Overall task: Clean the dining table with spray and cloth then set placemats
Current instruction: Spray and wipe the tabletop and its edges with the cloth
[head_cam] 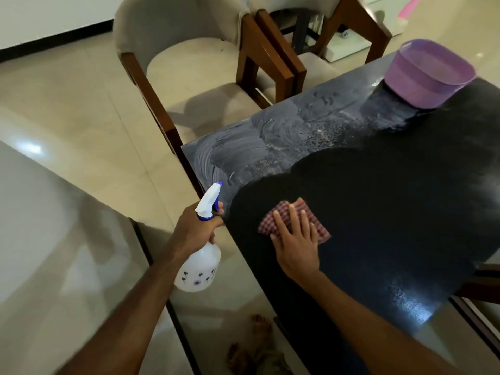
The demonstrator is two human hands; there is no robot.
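Pressing flat with straight, spread fingers, the right hand (295,246) lies on a red-and-white checked cloth (319,226) on the dark worktop (392,212), just below the centre of the frame, near the worktop's left edge. To its left, off that edge and above the floor, the left hand (196,228) grips the neck of a white spray bottle (197,269), its fingers curled round it just beneath the blue-and-white trigger head; the bottle's rounded body, printed with small dark flowers, hangs below the hand. Beyond the cloth, toward the upper middle of the frame, the worktop carries pale, swirled wet smears and scattered droplets, while the part around the hand looks dark and plain. In the upper right a purple plastic basin (430,74) stands on the worktop near its far edge. Past that edge, at the top of the frame, two wooden chairs (151,60) with beige cushions stand on a glossy cream tiled floor (67,109). Bare feet show through the glass at the bottom centre.
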